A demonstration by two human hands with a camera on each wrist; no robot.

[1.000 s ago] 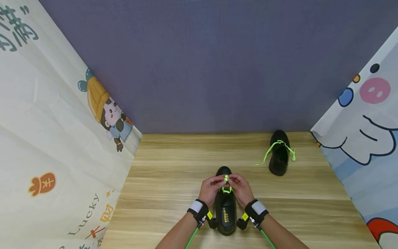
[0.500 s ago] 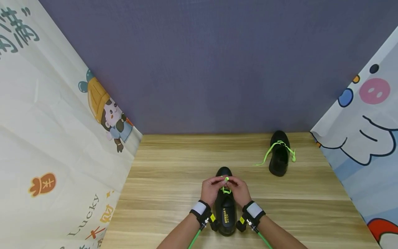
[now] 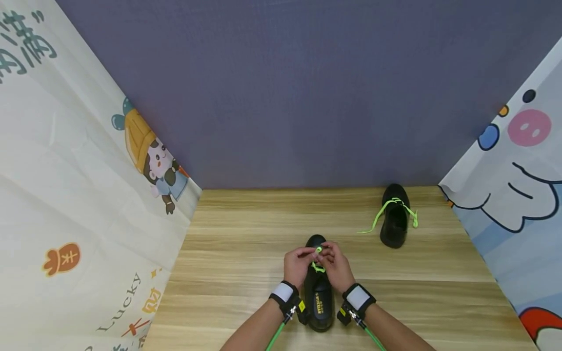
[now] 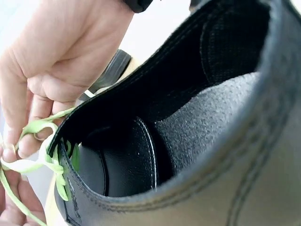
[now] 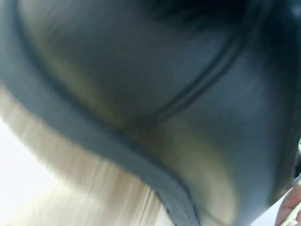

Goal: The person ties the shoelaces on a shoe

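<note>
A black lace-up shoe [image 3: 319,292] stands upright on the wooden surface, toe pointing away, with a neon green shoelace [image 3: 319,268] through its eyelets. My left hand [image 3: 298,267] and my right hand [image 3: 335,268] meet over the front of the shoe. Between thumb and fingers each pinches part of the lace, and a small green loop shows between the fingertips. In the left wrist view, the lace [image 4: 43,162] crosses from the shoe opening to the right hand [image 4: 61,61], with the left hand [image 4: 21,202] below. The shoe's side [image 5: 164,94] fills the blurred right wrist view.
A second black shoe [image 3: 394,229] with untied green laces [image 3: 377,218] stands at the back right. The wood-grain surface [image 3: 237,229] ends at a grey-blue panel [image 3: 281,97], with printed cloths at the left [image 3: 88,195] and right [image 3: 518,204].
The right fingers have lifted and spread slightly away from the left ones. The green loop between the fingertips has shifted a little, and the shoe stays in place.
</note>
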